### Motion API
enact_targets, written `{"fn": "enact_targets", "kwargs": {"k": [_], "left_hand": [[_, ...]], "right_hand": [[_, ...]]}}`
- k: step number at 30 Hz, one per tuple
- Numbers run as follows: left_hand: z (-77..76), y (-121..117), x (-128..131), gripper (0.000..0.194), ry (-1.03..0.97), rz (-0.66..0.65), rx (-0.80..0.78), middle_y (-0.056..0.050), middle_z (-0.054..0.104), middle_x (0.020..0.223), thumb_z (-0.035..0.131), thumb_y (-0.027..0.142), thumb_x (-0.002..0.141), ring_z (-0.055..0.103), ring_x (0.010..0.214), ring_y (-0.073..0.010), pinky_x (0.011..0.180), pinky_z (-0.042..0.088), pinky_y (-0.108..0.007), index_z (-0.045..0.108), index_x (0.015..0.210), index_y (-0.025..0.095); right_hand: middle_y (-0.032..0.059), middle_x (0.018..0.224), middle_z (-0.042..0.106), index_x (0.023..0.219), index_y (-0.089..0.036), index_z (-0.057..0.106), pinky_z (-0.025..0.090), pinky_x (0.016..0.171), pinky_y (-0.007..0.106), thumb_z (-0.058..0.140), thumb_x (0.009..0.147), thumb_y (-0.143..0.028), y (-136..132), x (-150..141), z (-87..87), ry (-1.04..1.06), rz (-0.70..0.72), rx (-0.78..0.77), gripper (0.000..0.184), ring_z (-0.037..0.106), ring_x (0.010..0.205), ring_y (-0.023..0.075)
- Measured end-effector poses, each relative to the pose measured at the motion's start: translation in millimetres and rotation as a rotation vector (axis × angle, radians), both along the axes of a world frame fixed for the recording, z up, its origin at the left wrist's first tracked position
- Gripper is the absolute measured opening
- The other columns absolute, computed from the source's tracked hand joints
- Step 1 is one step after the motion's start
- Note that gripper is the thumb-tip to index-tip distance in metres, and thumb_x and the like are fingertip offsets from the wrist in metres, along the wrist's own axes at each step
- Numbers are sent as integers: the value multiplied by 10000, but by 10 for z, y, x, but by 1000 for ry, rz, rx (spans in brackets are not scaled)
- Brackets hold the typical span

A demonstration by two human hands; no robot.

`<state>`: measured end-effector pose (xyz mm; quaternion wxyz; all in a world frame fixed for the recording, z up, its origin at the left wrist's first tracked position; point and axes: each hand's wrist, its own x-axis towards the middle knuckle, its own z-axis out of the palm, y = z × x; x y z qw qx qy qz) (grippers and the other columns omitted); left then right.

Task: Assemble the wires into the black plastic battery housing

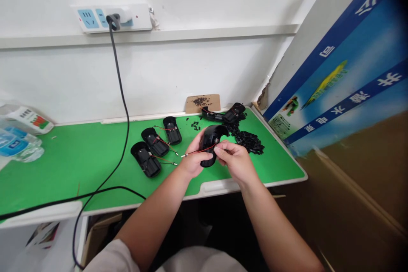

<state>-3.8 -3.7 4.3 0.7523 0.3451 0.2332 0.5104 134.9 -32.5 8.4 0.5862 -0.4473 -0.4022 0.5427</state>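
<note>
The right hand (236, 159) is held with thumb and fingers drawn narrow at the right edge of a black housing (208, 138); whether the red wire (199, 151) is pinched between its fingertips cannot be told. The housing is supported by the left hand (193, 157), which is wrapped around its left side, with the thumb laid across the near end. The governing relation is as follows: the housing lies immediately left of the right fingertips, its long axis directed away from the body, with the arched far end tilted slightly to the right. Both hands are in contact with it, so neither is nearer. The wire is routed leftward across the hollow face and above the left thumb. Farther left, three similar housings (145, 159) are set in a slanting row on the green tabletop (105, 148). Beyond the right hand, small black pieces (250, 141) are heaped.
</note>
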Motion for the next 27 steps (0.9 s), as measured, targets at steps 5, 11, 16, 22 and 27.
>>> {"fn": "enact_targets", "kwargs": {"k": [5,11,16,22,27], "left_hand": [[31,-16,0,784,8,12,-3,-22,643,1304,753,30,512,548,1272,-251,1122,375,-377,627,1247,271],[62,-11,-8,798,26,3,-45,-52,669,1203,724,58,530,635,1043,-222,886,495,-342,560,1287,248],[79,-5,-16,811,-3,-63,-75,-78,674,1107,708,88,562,654,879,-228,704,529,-348,480,1324,246],[62,6,-9,612,-11,-73,-49,-89,671,1073,692,94,613,664,816,-230,645,553,-376,514,1188,206],[90,-2,-14,562,-8,-110,-44,-73,674,940,689,120,625,654,710,-211,537,540,-327,528,1159,189]], "right_hand": [[-17,688,538,704,-162,678,320,453,231,863,639,-461,-16,14,9,-32,-6,29,357,435,501,72],[-10,717,562,769,-179,659,403,497,239,788,771,-461,-58,41,-20,-72,45,113,310,497,537,92],[19,813,666,820,-171,690,499,555,241,836,732,-405,-89,47,17,152,71,28,289,571,558,86],[1,759,704,906,-208,642,521,501,236,888,659,-375,-94,57,72,262,44,-16,386,596,506,101],[4,787,689,868,-201,676,543,513,239,862,697,-384,-107,47,66,280,122,-9,312,597,523,93]]}}
